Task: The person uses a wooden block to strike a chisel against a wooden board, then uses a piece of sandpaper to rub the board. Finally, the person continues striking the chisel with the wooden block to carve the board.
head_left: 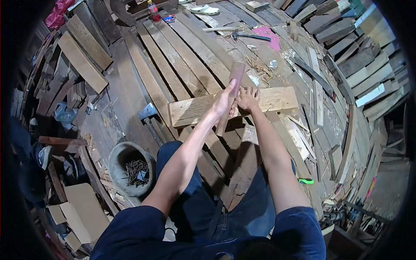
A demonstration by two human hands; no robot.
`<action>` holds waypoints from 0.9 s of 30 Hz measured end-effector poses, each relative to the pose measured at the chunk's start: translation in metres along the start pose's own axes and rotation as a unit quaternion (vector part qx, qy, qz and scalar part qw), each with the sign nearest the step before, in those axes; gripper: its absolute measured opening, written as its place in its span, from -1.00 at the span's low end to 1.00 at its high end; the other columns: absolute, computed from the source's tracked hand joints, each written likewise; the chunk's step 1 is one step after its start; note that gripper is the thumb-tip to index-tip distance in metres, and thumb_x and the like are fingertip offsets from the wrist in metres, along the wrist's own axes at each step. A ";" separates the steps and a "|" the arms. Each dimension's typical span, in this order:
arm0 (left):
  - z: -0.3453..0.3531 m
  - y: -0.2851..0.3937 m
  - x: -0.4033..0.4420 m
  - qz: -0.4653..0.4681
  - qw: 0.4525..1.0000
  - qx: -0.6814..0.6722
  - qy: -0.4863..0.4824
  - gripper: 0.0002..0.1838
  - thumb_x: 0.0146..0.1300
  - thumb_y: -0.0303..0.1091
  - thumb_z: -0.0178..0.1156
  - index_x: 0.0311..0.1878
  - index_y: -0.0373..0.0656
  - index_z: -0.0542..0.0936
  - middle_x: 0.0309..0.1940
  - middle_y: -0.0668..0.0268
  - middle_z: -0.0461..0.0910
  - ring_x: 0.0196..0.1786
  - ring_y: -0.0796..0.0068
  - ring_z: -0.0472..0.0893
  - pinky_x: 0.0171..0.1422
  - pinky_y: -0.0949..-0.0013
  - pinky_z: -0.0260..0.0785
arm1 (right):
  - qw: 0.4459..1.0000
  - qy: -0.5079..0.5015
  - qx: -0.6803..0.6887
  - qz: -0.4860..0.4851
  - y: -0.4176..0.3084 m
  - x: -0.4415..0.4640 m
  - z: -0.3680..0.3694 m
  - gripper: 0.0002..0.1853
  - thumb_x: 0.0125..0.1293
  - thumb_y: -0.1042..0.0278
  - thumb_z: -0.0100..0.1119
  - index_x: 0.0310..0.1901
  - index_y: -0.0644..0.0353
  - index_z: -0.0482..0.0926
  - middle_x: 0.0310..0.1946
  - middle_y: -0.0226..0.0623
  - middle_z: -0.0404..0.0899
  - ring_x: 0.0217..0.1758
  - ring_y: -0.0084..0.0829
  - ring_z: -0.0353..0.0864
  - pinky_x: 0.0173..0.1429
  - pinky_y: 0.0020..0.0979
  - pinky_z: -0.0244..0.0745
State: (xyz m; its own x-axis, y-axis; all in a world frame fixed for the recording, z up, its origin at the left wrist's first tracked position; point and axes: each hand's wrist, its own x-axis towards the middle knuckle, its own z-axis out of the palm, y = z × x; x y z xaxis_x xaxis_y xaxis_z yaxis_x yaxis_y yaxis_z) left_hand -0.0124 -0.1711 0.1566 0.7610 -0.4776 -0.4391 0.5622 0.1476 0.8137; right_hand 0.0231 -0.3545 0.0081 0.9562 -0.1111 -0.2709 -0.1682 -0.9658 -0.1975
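Note:
A short, thick, pale wooden beam [277, 99] lies crosswise in front of me, over the long planks. My left hand [224, 99] is closed around a reddish-brown wooden bar [237, 71], which stands tilted across the beam's middle. Its lower end [222, 126] shows on the near side of the beam. Just to the right, my right hand [248, 99] grips the beam, its fingers curled toward the far edge. Part of the contact between bar and beam is hidden by my hands. Between my legs, a dark timber [242, 169] runs toward me.
Left of my knee stands a bucket [113, 162] of nails, with a hatchet [148, 112] beyond it. Farther off lie a hammer [251, 36] and a red-labelled bottle [153, 11]. A green-handled tool [306, 181] is at right. Stacked boards [364, 65] line the right side.

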 end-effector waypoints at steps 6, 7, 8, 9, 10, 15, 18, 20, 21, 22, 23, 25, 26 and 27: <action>0.002 0.002 -0.005 -0.012 1.000 0.009 -0.023 -0.22 0.30 0.54 -0.05 -0.29 -0.16 0.44 -0.72 0.41 0.27 -0.74 0.49 0.27 -0.60 0.40 0.19 | 0.999 -0.005 -0.032 -0.004 0.002 0.003 0.002 -0.24 0.47 -0.34 -0.34 0.51 -0.01 0.19 0.56 0.15 0.02 0.67 0.16 -0.19 0.61 0.28 -0.61; 0.001 0.002 -0.004 -0.012 1.000 0.007 -0.027 -0.22 0.30 0.55 -0.06 -0.29 -0.16 0.44 -0.71 0.41 0.26 -0.74 0.50 0.27 -0.60 0.40 0.18 | 1.000 -0.006 -0.026 -0.003 0.002 0.002 0.002 -0.24 0.47 -0.33 -0.34 0.51 0.00 0.19 0.57 0.14 0.01 0.67 0.16 -0.19 0.61 0.28 -0.61; 0.000 0.002 -0.004 -0.011 0.999 0.004 -0.031 -0.22 0.30 0.55 -0.06 -0.29 -0.16 0.44 -0.71 0.41 0.26 -0.74 0.50 0.27 -0.60 0.41 0.17 | 1.000 -0.007 -0.021 -0.002 0.002 0.001 0.001 -0.24 0.47 -0.33 -0.34 0.51 0.00 0.19 0.57 0.14 0.01 0.67 0.16 -0.19 0.61 0.28 -0.61; 0.000 0.002 -0.004 -0.011 0.999 0.001 -0.034 -0.22 0.30 0.55 -0.06 -0.28 -0.15 0.44 -0.71 0.42 0.26 -0.74 0.51 0.27 -0.60 0.42 0.17 | 1.000 -0.008 -0.016 -0.002 0.001 0.000 -0.001 -0.24 0.47 -0.33 -0.34 0.51 0.01 0.19 0.57 0.14 0.01 0.67 0.16 -0.20 0.61 0.28 -0.61; 0.000 0.003 -0.004 -0.015 0.999 -0.002 -0.036 -0.22 0.30 0.55 -0.06 -0.28 -0.15 0.44 -0.71 0.42 0.26 -0.74 0.52 0.27 -0.60 0.43 0.16 | 1.000 -0.009 -0.015 0.000 0.000 -0.001 -0.002 -0.25 0.47 -0.33 -0.34 0.51 0.00 0.19 0.57 0.14 0.00 0.67 0.16 -0.20 0.61 0.28 -0.61; 0.003 0.011 -0.012 -0.037 0.997 -0.050 -0.040 -0.23 0.29 0.55 -0.03 -0.28 -0.15 0.43 -0.71 0.43 0.26 -0.75 0.55 0.25 -0.62 0.44 0.14 | 0.999 -0.028 -0.031 0.002 -0.002 -0.001 -0.006 -0.26 0.47 -0.32 -0.31 0.50 -0.01 0.21 0.57 0.13 0.01 0.67 0.16 -0.20 0.61 0.27 -0.60; 0.002 0.011 -0.011 -0.025 0.998 -0.040 -0.031 -0.20 0.25 0.58 -0.05 -0.31 -0.15 0.43 -0.71 0.43 0.26 -0.75 0.55 0.25 -0.63 0.44 0.15 | 1.000 -0.010 -0.025 -0.001 -0.001 -0.002 -0.003 -0.27 0.46 -0.32 -0.29 0.49 -0.02 0.23 0.56 0.12 0.04 0.67 0.16 -0.20 0.62 0.27 -0.59; -0.001 0.008 -0.007 -0.021 0.998 -0.051 -0.037 -0.17 0.22 0.62 -0.08 -0.33 -0.14 0.43 -0.72 0.43 0.26 -0.76 0.55 0.24 -0.63 0.44 0.15 | 1.000 -0.006 -0.020 0.004 -0.001 0.000 -0.002 -0.27 0.46 -0.32 -0.28 0.48 -0.01 0.24 0.55 0.12 0.05 0.67 0.16 -0.20 0.62 0.26 -0.59; -0.003 0.007 -0.005 -0.018 0.997 -0.056 -0.040 -0.16 0.21 0.64 -0.10 -0.34 -0.14 0.42 -0.72 0.43 0.26 -0.76 0.55 0.24 -0.63 0.45 0.15 | 1.000 -0.003 -0.018 0.006 -0.001 0.000 -0.002 -0.28 0.46 -0.31 -0.28 0.48 -0.01 0.24 0.55 0.12 0.06 0.67 0.16 -0.20 0.62 0.26 -0.58; -0.006 0.005 -0.003 -0.021 0.997 -0.059 -0.045 -0.16 0.20 0.65 -0.10 -0.30 -0.13 0.42 -0.71 0.42 0.26 -0.75 0.54 0.25 -0.63 0.44 0.16 | 1.000 -0.003 -0.018 0.005 -0.001 0.000 -0.002 -0.28 0.46 -0.31 -0.28 0.48 -0.01 0.24 0.55 0.12 0.06 0.67 0.16 -0.20 0.62 0.26 -0.58; -0.009 0.003 -0.001 -0.024 0.997 -0.062 -0.051 -0.15 0.18 0.66 -0.10 -0.26 -0.12 0.42 -0.70 0.42 0.27 -0.74 0.54 0.26 -0.63 0.43 0.16 | 1.000 -0.002 -0.019 0.004 -0.001 0.000 -0.002 -0.28 0.46 -0.31 -0.28 0.48 -0.01 0.24 0.55 0.12 0.05 0.66 0.15 -0.20 0.62 0.27 -0.58; -0.008 0.005 -0.004 -0.021 0.996 -0.066 -0.049 -0.14 0.17 0.67 -0.10 -0.24 -0.12 0.43 -0.69 0.40 0.29 -0.74 0.53 0.28 -0.64 0.42 0.17 | 1.000 -0.001 -0.015 0.005 -0.001 -0.001 -0.002 -0.28 0.46 -0.31 -0.27 0.47 -0.01 0.24 0.55 0.12 0.05 0.66 0.15 -0.20 0.62 0.27 -0.58; -0.006 0.005 -0.006 -0.015 0.997 -0.067 -0.042 -0.14 0.17 0.68 -0.11 -0.26 -0.12 0.44 -0.69 0.40 0.30 -0.73 0.53 0.29 -0.64 0.42 0.16 | 1.000 -0.001 -0.011 0.006 -0.002 -0.001 -0.002 -0.28 0.46 -0.30 -0.27 0.47 -0.01 0.24 0.55 0.13 0.04 0.66 0.16 -0.20 0.62 0.27 -0.58; -0.005 0.006 -0.008 -0.009 0.997 -0.069 -0.035 -0.13 0.16 0.68 -0.11 -0.28 -0.12 0.45 -0.69 0.39 0.31 -0.73 0.52 0.29 -0.64 0.42 0.16 | 1.000 -0.002 -0.008 0.007 -0.002 -0.001 -0.003 -0.28 0.46 -0.30 -0.27 0.47 0.00 0.24 0.55 0.13 0.04 0.66 0.16 -0.20 0.62 0.27 -0.58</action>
State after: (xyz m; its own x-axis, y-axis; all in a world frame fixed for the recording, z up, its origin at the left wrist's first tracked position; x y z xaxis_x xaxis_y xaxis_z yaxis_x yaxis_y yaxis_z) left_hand -0.0134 -0.1623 0.1626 0.7287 -0.5397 -0.4216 0.6181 0.2532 0.7442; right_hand 0.0229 -0.3527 0.0115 0.9527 -0.1239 -0.2774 -0.1779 -0.9677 -0.1789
